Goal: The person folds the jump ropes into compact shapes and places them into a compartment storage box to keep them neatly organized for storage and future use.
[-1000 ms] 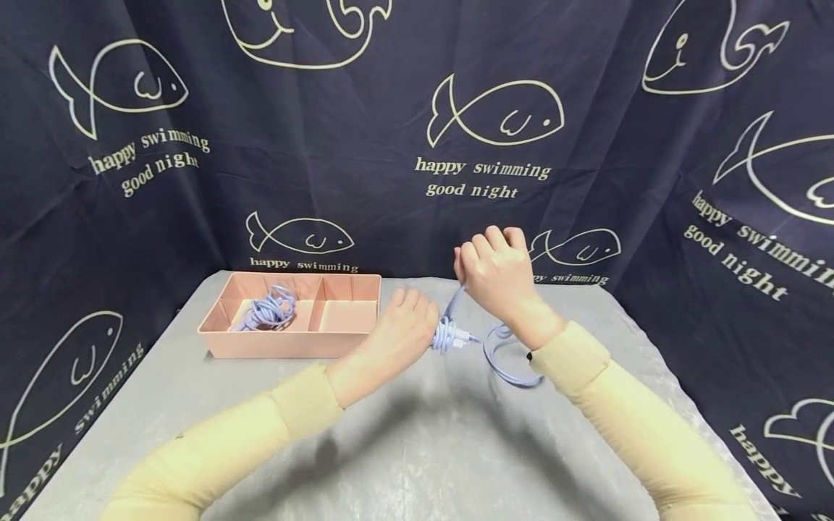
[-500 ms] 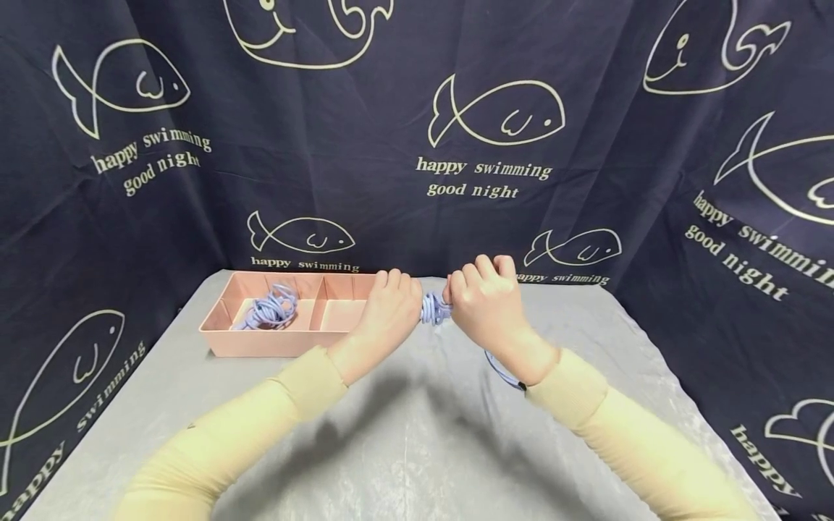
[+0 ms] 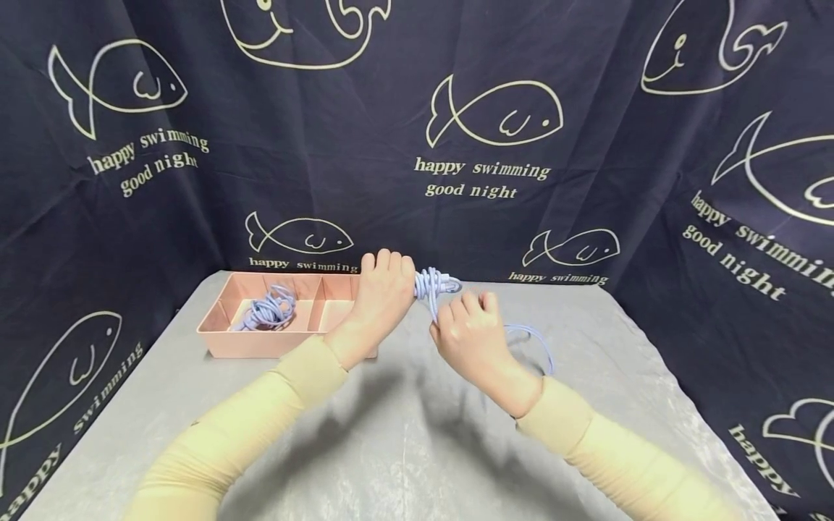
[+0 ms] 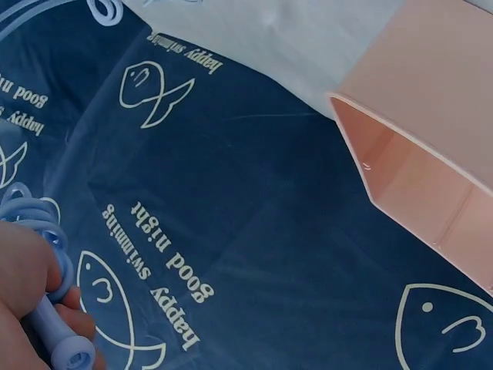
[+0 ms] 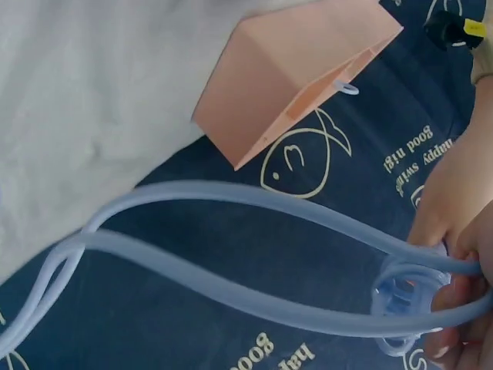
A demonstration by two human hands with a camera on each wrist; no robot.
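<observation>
My left hand (image 3: pixel 384 289) grips one end of a wound pale blue cord (image 3: pixel 428 284), raised near the far edge of the table. In the left wrist view a smooth cylindrical piece (image 4: pixel 52 327) with a flared, hollow end pokes out of that grip, beside several cord loops (image 4: pixel 35 216). Lower and to the right, my right hand (image 3: pixel 472 336) pinches the running part of the cord, which stretches up to the bundle. Two strands (image 5: pixel 254 304) trail from the right fingers in the right wrist view. A loose tail (image 3: pixel 537 336) hangs beyond the right wrist.
A pink two-compartment box (image 3: pixel 280 344) stands at the back left, its right end partly behind my left hand. Another bundled blue cord (image 3: pixel 270 310) lies in its left compartment. The grey-covered table (image 3: pixel 404 463) ends at a dark fish-print curtain (image 3: pixel 391 145).
The wound bundle and left hand have risen and shifted left. My right hand has come down from above the bundle to below its right side, carrying the cord around it.
</observation>
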